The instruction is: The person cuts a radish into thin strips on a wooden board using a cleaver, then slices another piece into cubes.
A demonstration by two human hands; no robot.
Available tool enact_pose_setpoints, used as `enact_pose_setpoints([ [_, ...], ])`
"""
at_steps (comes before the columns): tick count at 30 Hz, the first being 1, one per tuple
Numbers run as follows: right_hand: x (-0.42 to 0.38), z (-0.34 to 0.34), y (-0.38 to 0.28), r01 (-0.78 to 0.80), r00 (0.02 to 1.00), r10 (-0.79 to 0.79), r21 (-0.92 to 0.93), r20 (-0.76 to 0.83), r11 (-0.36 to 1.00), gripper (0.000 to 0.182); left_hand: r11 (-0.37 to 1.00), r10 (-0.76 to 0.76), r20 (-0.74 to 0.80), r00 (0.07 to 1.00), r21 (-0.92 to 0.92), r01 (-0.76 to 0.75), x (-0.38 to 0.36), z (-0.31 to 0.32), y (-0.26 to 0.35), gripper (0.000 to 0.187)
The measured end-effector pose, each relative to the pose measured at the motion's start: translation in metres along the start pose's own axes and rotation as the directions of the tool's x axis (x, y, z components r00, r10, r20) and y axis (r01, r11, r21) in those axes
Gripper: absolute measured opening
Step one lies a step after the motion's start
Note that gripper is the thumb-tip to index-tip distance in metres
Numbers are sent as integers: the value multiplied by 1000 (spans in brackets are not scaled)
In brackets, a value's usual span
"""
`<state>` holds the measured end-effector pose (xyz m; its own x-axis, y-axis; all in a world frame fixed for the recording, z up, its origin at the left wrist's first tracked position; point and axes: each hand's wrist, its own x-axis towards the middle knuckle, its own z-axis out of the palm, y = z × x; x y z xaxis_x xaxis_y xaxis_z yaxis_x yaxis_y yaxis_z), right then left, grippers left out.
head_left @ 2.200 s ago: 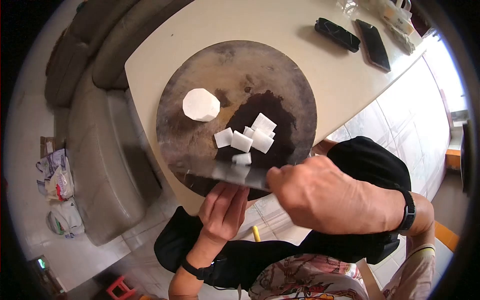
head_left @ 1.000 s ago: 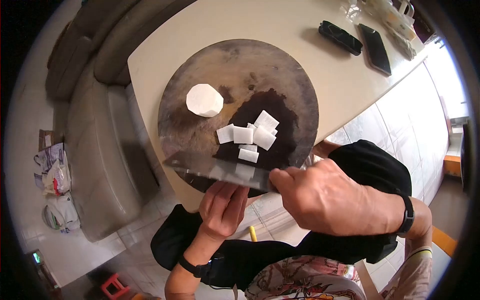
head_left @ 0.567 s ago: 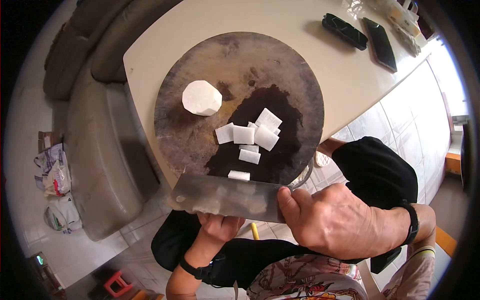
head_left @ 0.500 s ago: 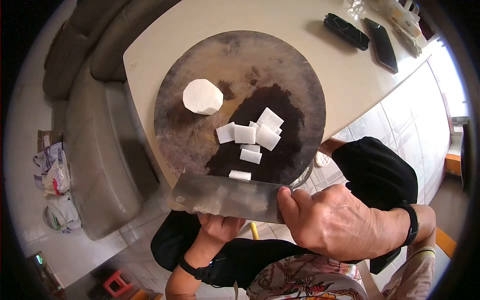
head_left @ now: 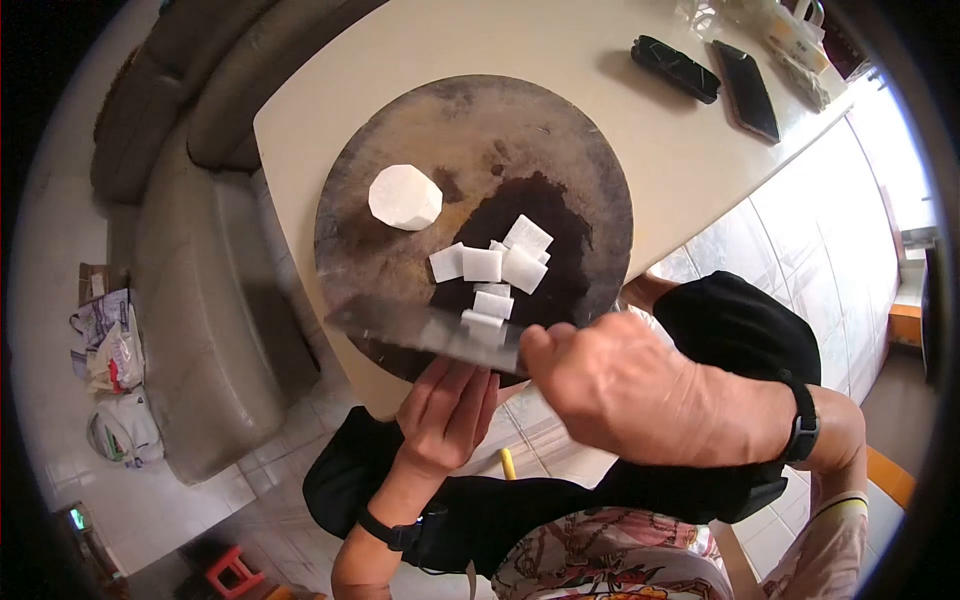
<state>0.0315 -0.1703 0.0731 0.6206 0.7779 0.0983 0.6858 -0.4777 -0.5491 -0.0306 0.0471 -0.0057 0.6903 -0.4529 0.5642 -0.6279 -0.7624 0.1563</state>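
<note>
My right hand (head_left: 610, 390) is closed around the handle of a cleaver (head_left: 420, 330), its broad blade stretching left over the near part of a round wooden chopping board (head_left: 370, 130). My left hand (head_left: 440, 420) is at the board's near edge, fingers together and fingertips hidden behind the blade. Whatever they press on is out of sight. A thin white slice (head_left: 483, 318) lies right by the blade. Beyond it, several flat white slices (head_left: 482, 264), like peeled radish, overlap on a wet dark patch. One thick white chunk (head_left: 405, 197) with trimmed sides sits apart, toward the left.
The board rests on a pale table (head_left: 300, 110). At the table's far right are a black case (head_left: 675, 68), a dark phone (head_left: 748, 92) and a plastic bag (head_left: 800, 45). A grey sofa (head_left: 190, 330) stands to the left, and bags (head_left: 115, 350) lie on the floor.
The cleaver has risen and swung away from me, its blade now tilted and blurred over the board. My left hand has moved up toward the board, showing more of its fingers.
</note>
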Motion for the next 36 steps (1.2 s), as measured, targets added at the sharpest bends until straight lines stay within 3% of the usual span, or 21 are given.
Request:
enact_pose_setpoints([
  [4, -11, -18, -6, -60, 997, 56, 105, 43, 993, 17, 1000, 4, 8, 1000, 14, -4, -9, 2, -2, 17],
  [8, -23, -18, -16, 52, 988, -55, 26, 146, 998, 37, 999, 5, 117, 993, 45, -10, -16, -2, -4, 24],
  [10, -24, -17, -15, 65, 988, -65, 8, 140, 998, 42, 998, -39, 108, 993, -36, 43, -14, -1, -2, 13],
  [13, -22, -21, -14, 74, 980, -65, -42, 187, 996, 39, 995, 3, 93, 996, 97, -12, -24, -2, -2, 13],
  [28, 4, -9, -16, 88, 986, -66, -141, 152, 986, 23, 1000, 3, 47, 999, 8, -3, -12, -1, -1, 14],
  [32, 3, 0, -8, 102, 994, -100, -40, 46, 994, 16, 1000, 7, 55, 998, -22, -5, 0, -2, 0, 15],
  [34, -1, 1, -2, 3, 999, 1, 100, -42, 995, 12, 1000, 26, -21, 999, -7, -26, 0, 3, 0, 17],
  [36, -7, -3, 2, -53, 999, 53, 91, 11, 994, 12, 999, 33, -10, 999, 10, -33, 2, 1, 1, 20],
])
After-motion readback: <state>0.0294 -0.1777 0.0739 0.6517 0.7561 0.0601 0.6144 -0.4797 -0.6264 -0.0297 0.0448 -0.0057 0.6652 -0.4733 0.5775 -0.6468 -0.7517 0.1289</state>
